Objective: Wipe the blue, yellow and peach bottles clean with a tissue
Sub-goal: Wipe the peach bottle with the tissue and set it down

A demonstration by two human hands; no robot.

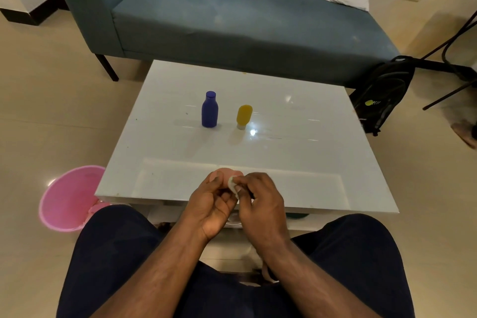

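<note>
A blue bottle (209, 110) stands upright near the middle of the white table (296, 162). Just right of it a yellow bottle (244, 116) stands on its pale cap. Over the table's near edge my left hand (211, 204) grips the peach bottle (227, 172), of which only the top shows above my fingers. My right hand (260, 201) pinches a small white tissue (233, 184) and presses it against the peach bottle. Both hands touch each other around the bottle.
A pink bin (68, 199) stands on the floor left of the table. A blue sofa (219, 20) runs behind the table. A black backpack (382, 95) leans at the right. My knees are under the table's near edge.
</note>
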